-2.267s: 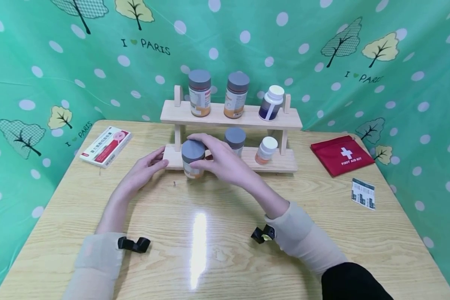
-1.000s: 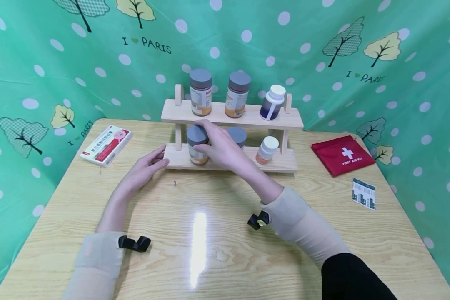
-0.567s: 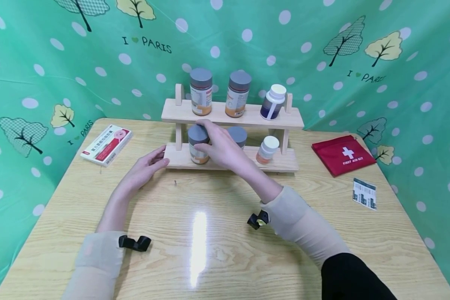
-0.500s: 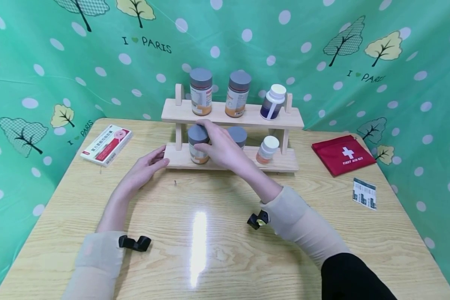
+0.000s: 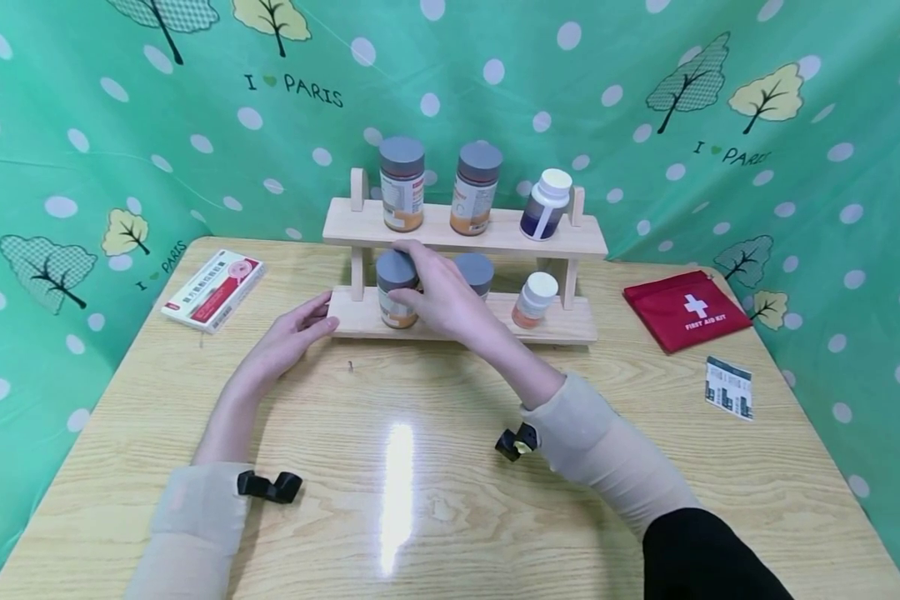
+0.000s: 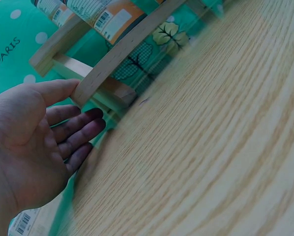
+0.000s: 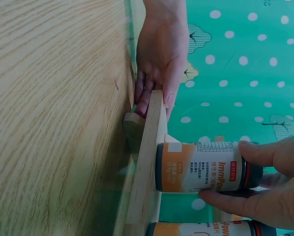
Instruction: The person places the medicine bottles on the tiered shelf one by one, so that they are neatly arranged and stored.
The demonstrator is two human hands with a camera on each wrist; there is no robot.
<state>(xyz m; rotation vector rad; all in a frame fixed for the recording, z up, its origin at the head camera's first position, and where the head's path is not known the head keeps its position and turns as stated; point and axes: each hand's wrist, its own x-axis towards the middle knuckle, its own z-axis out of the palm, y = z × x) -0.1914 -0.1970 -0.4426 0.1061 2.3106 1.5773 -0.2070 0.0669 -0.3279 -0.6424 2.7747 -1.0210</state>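
Note:
A two-tier wooden display shelf [image 5: 360, 324] stands at the back of the table. My left hand [image 5: 288, 337] holds the left end of its lower board, thumb on top and fingers beneath, as the right wrist view also shows. With my right hand [image 5: 450, 296] I grip a supplement bottle [image 7: 201, 167] near its dark grey cap; its label is white and orange. The bottle stands upright at the left of the lower board. Beside it, partly behind my hand, is a similar grey-capped bottle [image 5: 477, 272]. A small white-capped bottle [image 5: 535, 300] stands farther right.
On the upper board are two grey-capped bottles [image 5: 402, 185] and a white-capped dark blue bottle [image 5: 546, 205]. A white-and-red medicine box [image 5: 213, 291] lies left on the table [image 5: 450, 500]. To the right lie a red first aid pouch [image 5: 686, 312] and a printed card [image 5: 728, 387].
My right hand has moved the bottle back from the lower board's front onto its left part. It has barely moved over the last second. My left hand has stayed at the shelf's end.

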